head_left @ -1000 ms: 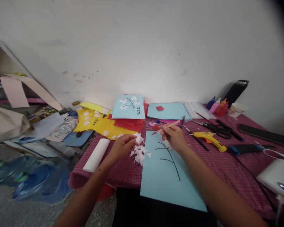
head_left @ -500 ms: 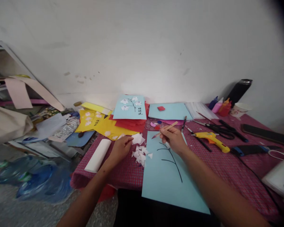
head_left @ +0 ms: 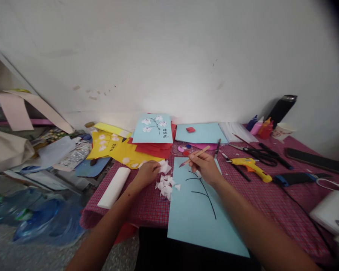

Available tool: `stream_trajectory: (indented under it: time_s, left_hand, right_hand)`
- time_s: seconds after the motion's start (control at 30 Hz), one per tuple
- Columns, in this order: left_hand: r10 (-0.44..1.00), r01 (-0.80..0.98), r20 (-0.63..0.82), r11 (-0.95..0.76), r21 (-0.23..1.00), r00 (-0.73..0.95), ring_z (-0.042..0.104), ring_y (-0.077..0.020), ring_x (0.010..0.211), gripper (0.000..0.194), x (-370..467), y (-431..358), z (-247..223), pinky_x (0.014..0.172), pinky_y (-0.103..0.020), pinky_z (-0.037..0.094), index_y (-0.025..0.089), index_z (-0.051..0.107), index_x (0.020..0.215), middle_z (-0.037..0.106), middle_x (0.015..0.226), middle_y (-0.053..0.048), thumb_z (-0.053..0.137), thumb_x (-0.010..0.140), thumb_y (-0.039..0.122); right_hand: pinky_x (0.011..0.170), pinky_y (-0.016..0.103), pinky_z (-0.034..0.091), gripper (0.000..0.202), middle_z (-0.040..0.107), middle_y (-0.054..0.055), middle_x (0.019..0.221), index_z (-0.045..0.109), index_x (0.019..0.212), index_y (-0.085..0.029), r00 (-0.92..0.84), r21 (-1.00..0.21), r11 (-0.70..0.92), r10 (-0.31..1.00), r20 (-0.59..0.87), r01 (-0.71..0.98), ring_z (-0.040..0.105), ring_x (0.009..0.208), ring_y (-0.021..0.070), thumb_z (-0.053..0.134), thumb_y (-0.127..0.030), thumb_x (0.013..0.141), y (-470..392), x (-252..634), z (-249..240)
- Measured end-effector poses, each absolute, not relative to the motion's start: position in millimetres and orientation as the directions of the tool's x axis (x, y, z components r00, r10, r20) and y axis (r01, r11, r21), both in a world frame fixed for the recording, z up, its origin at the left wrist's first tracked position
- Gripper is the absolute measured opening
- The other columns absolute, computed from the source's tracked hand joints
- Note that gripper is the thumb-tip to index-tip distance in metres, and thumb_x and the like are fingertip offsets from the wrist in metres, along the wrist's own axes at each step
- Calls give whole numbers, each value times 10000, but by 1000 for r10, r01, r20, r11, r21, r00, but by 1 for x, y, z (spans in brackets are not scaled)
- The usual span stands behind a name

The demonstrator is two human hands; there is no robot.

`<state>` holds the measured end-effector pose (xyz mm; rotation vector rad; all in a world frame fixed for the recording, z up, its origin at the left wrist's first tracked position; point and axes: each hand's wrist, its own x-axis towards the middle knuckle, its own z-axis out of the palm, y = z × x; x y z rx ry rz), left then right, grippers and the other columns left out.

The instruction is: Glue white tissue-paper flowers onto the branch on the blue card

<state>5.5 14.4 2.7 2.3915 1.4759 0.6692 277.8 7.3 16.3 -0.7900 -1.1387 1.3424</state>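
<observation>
My right hand (head_left: 205, 168) is closed around a paintbrush (head_left: 201, 151), its pinkish tip pointing left above the upper part of a light blue sheet (head_left: 194, 222). Black branch lines (head_left: 205, 188) are drawn on that sheet. Fingers of my left hand (head_left: 147, 174) are pinched on a piece of white tissue paper (head_left: 165, 167) to the left of the sheet. Just below it lies a pile of torn tissue bits (head_left: 165, 186), some touching the sheet's left edge. A white paper roll (head_left: 114, 187) lies left of my left wrist.
A finished blue flower picture (head_left: 152, 128) rests on red paper at the back. To the right lie a yellow glue gun (head_left: 251, 167), black scissors (head_left: 257, 155) and a blue-handled tool (head_left: 295, 178). Paint bottles (head_left: 260, 127), a paper cup (head_left: 283, 130) and a black flask (head_left: 282, 109) stand at the back right.
The whole view has shifted slightly. My left hand and its tissue piece sit a little farther from the pile; the right hand keeps the paintbrush over the sheet.
</observation>
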Motion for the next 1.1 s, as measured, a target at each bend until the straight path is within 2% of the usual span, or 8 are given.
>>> stream_trajectory:
  time_s: [0.17,0.33,0.87,1.03,1.1]
  left_hand:
    - [911,767,244,-412,491,333,581,-187,750,191,5,16,4,713,-289,399,185,649,704,661,765,-42,512,834,213]
    - [941,737,212,-340,584,265,588,-176,702,168,3,16,4,654,-268,411,178,694,777,681,759,-26,535,795,232]
    - [979,568,161,-204,798,125,637,-190,719,136,-2,20,4,676,-268,455,195,730,695,714,733,-9,603,704,245]
    - [985,442,172,-157,883,7,543,-136,580,118,1,22,9,557,-232,415,178,635,676,608,614,18,611,702,290]
    - [984,377,175,-151,914,-30,512,-113,544,123,8,23,14,559,-229,441,180,586,695,560,593,37,592,718,300]
  right_hand:
    - [404,228,376,266,642,-16,618,664,819,-181,-121,-939,122,978,169,-321,513,427,97,758,-426,777,7,279,18]
    - [419,221,380,230,645,-15,626,668,820,-176,-127,-940,129,976,177,-317,518,434,90,741,-394,804,7,279,17]
    - [412,222,364,240,644,-13,620,668,798,-174,-139,-947,123,976,171,-297,515,427,90,748,-401,791,7,278,16]
    - [405,227,363,251,651,-11,630,668,823,-181,-125,-944,127,977,172,-304,511,422,95,753,-413,782,8,277,16]
    - [403,228,362,249,655,-8,645,670,827,-180,-111,-940,140,977,182,-312,511,424,95,755,-410,780,8,277,16]
